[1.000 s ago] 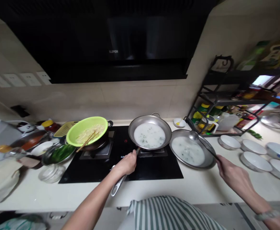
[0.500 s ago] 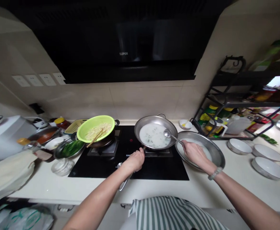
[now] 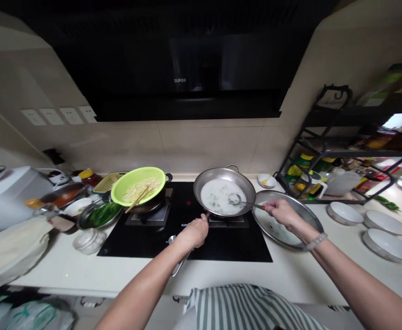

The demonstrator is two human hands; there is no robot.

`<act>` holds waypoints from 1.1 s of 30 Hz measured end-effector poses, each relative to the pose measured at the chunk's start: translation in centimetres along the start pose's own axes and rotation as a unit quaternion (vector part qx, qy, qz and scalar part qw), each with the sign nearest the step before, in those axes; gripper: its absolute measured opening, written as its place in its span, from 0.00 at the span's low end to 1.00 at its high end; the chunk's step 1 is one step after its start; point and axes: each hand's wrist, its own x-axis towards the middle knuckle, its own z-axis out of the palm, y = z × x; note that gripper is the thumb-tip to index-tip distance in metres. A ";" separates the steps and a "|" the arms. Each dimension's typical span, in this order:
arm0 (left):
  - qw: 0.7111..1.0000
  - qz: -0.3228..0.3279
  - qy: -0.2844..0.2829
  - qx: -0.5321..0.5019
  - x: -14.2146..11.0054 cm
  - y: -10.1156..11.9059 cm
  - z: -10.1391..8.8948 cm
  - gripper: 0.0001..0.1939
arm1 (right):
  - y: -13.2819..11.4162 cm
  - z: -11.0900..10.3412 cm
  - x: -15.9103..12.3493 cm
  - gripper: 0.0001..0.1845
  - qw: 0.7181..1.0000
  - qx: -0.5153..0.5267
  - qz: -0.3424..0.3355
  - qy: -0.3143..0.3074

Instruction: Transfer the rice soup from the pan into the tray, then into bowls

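My left hand (image 3: 197,230) is closed around the handle of a steel wok (image 3: 202,178), which stands over the right burner and holds a white, milky liquid with green bits. My right hand (image 3: 283,213) grips the handle of a ladle (image 3: 248,203). The ladle's bowl lies in the liquid, right of the wok's middle. Just below my right hand is a wide metal basin (image 3: 312,220), partly hidden by the hand, with more of the white liquid in it.
Left on the black cooktop (image 3: 183,250) sits a pot with a green basin (image 3: 118,189) and chopsticks (image 3: 137,200) on top. Several white bowls (image 3: 388,244) and a black rack (image 3: 338,149) stand at right. A range hood (image 3: 201,55) hangs above.
The ladle's bowl has gone lower and a little left into the wok's liquid. My right hand has shifted slightly right. The left hand keeps its hold on the wok handle.
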 end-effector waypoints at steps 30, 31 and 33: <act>0.999 0.019 0.019 0.029 0.0 -0.2 0.5 0.38 | 0.0 -2.1 -1.4 0.12 0.989 0.121 0.086 -0.023; 0.999 0.019 0.017 0.031 0.0 -0.3 0.5 0.38 | 0.0 -2.6 -1.5 0.13 0.986 0.136 0.091 -0.023; 0.999 0.021 0.018 0.033 0.1 -0.3 0.6 0.38 | 0.0 -3.9 -1.8 0.16 0.983 0.159 0.092 -0.021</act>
